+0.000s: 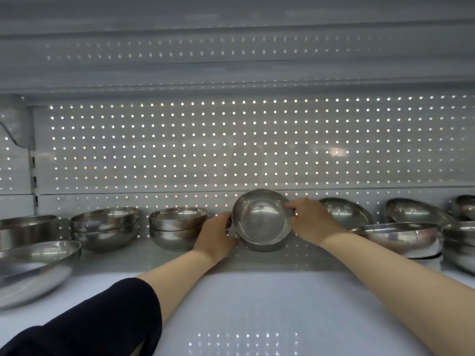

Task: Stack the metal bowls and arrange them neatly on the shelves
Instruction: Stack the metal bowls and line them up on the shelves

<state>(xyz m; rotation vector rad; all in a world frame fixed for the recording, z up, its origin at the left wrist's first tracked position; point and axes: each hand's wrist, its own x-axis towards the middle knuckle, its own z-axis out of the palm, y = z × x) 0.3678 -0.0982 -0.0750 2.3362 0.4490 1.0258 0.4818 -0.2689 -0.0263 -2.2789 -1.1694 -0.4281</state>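
no readable text, labels, brands or numbers show on the bowls, the shelf or the back panel.

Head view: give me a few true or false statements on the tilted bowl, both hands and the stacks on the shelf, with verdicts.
1. Both hands hold the tilted bowl. True: the left hand grips its left rim, the right hand its right rim.
2. That bowl lies upside down. False: it is tipped up, its opening facing the camera.
3. The stack left of the left hand holds nested bowls. True.
4. The shelf carries bowls only on the left. False: more bowls, such as the right bowl, sit to the right.
5. The back panel is solid. False: it is perforated with rows of holes.
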